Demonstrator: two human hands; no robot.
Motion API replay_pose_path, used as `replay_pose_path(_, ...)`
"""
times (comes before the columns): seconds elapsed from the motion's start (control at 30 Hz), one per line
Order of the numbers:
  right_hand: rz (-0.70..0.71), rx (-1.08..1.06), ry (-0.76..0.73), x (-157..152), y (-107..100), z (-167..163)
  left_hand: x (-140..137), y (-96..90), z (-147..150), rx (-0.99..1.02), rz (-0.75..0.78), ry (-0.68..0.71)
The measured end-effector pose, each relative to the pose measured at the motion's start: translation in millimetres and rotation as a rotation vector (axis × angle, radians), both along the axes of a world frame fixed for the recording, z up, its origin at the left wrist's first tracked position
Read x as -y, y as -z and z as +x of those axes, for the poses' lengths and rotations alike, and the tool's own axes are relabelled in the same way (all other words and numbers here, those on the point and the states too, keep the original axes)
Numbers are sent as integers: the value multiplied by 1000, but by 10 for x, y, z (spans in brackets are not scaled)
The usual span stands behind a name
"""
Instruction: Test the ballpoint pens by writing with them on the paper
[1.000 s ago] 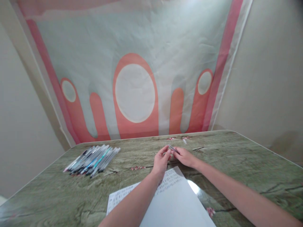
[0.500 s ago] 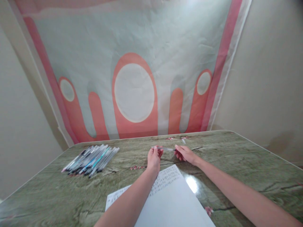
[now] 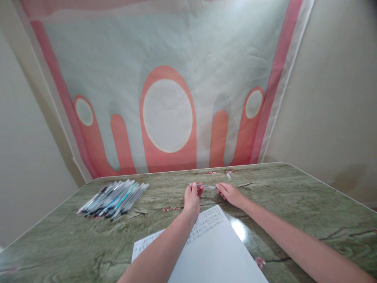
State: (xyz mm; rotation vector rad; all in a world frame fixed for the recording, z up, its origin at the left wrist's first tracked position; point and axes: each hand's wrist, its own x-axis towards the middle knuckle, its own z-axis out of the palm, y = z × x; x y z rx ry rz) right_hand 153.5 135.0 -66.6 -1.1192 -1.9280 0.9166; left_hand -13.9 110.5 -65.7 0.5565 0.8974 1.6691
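A slim, clear-looking pen is held nearly level above the table, stretched between my two hands. My left hand pinches its left part with fingers and thumb. At the pen's right end, my right hand has its fingers closed over the tip, so whether a cap sits there is hidden. Below my left forearm lies a white sheet of paper, with rows of handwriting across its upper part. My left wrist is over the sheet's top edge.
On the left of the wood-patterned table lies a pile of several pens, mostly clear or white, with some blue and teal. A small pale piece lies near the back edge. Behind the table hangs a grey and coral printed sheet.
My right hand has slid slightly left along the pen, and its fingers now cover the dark end that showed before. My left hand has barely moved.
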Motion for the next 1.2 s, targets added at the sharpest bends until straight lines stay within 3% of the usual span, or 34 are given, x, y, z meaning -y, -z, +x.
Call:
replay_pose_path(0.17,240,127,62,19,-18,1,-5,1,4,-4,-2,-4)
replay_pose_path(0.43,348,127,60,53,-53,0,11,-14,-8,56,-8,-12)
replay_pose_path(0.5,322,72,56,52,-54,-7,11,-16,-8,70,-8,-21)
replay_pose_path(0.67,22,-23,-2,17,-24,-5,5,-15,-3,79,-10,-22)
replay_pose_path(0.83,41,-67,-38,-32,-8,23,8,-21,0,82,2,-24)
replay_pose_path(1.0,-85,-132,-15,-74,-2,37,9,-23,-2,82,-4,-23)
replay_pose_path(1.2,-22,-142,-47,-88,5,58,7,-22,-4,79,0,-33)
